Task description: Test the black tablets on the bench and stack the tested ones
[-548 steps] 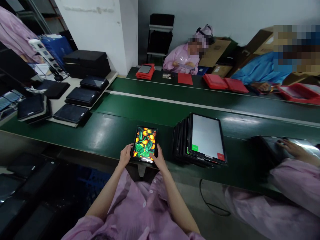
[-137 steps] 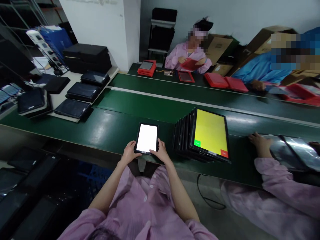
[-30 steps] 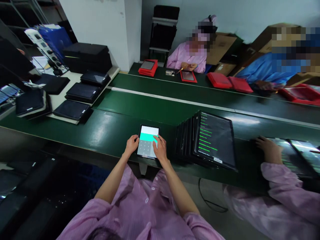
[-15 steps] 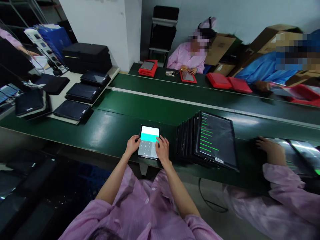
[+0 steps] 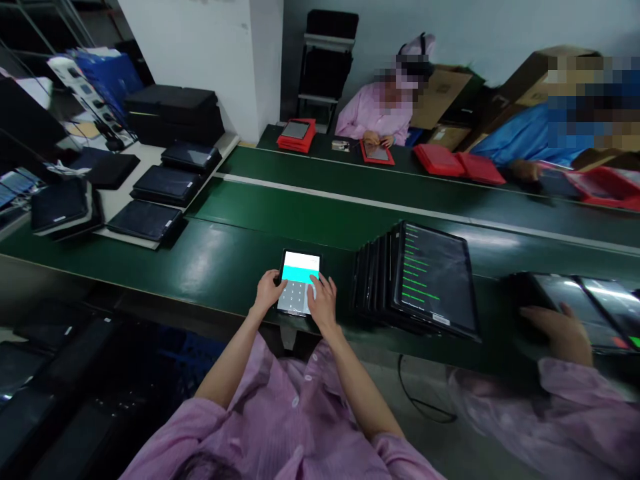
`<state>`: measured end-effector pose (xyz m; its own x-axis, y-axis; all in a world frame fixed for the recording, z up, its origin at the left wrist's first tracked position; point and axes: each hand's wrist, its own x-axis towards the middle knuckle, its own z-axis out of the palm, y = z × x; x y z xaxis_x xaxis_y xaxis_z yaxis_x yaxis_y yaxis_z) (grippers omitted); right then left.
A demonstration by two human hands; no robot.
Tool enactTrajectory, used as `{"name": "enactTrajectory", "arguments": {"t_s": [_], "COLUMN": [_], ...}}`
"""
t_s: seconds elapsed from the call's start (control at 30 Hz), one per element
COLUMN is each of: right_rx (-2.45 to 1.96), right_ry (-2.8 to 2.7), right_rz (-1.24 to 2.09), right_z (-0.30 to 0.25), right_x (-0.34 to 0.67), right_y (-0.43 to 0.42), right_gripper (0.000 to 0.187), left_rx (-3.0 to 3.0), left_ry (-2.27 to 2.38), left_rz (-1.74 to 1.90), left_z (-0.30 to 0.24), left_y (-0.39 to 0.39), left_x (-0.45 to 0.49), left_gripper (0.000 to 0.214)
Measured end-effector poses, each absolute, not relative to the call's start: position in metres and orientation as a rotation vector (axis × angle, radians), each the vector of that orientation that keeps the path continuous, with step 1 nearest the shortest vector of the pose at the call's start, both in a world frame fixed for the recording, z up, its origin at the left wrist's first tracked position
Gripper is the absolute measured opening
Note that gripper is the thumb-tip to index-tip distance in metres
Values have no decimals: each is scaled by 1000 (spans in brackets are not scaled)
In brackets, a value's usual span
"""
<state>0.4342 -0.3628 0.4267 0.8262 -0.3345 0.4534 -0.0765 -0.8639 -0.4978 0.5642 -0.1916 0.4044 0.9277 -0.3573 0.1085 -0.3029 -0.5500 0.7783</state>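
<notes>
A tablet (image 5: 296,293) lies on the green bench near its front edge, its lit screen showing a calculator keypad under a turquoise band. My left hand (image 5: 269,291) grips its left edge, with the thumb over the keypad. At the right edge my right hand (image 5: 324,301) holds the tablet, its thumb on the screen and the fingers along the side. To the right of that hand leans a row of dark tablets (image 5: 373,283). The front tablet (image 5: 435,280) of this row faces me with green text on its black screen.
Stacked dark tablets (image 5: 145,220) lie at the left. Red trays (image 5: 435,161) line the far side, where a person in pink (image 5: 377,110) and one in blue (image 5: 520,137) work. A co-worker's hand (image 5: 565,330) is by more tablets (image 5: 615,307) at right.
My left thumb has moved inward onto the keypad. My right hand has shifted slightly left over the screen. The co-worker's hand at right has moved right and down.
</notes>
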Motion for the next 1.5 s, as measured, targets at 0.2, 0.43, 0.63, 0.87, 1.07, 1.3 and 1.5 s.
{"name": "enactTrajectory", "arguments": {"t_s": [0.2,0.43,0.63,0.87,1.07,1.3,1.5], "right_rx": [-2594,-2558,-2491,-2344,-2540,-2745,-2663], "right_ry": [389,386,314,112,263,447,440], "right_rz": [-718,-715,-642,-665,-968,-830,-1001], "right_z": [423,420,422,508,654,679,674], "right_x": [442,443,451,390,305,324,313], "right_y": [-369,-373,-373,-360,-460,-577,-569], "right_gripper": [41,40,38,44,40,37,39], "left_rx": [2169,2172,2175,2255,2456,2564,2656], "left_ry": [-455,-421,-406,-336,-310,-393,-388], "left_rz": [-116,-157,-190,-287,-525,-655,-628], "left_z": [407,411,414,424,448,464,462], "left_y": [-191,-189,-190,-190,-204,-226,-237], "left_x": [564,564,565,570,590,602,601], "left_gripper": [26,27,28,36,44,53,53]}}
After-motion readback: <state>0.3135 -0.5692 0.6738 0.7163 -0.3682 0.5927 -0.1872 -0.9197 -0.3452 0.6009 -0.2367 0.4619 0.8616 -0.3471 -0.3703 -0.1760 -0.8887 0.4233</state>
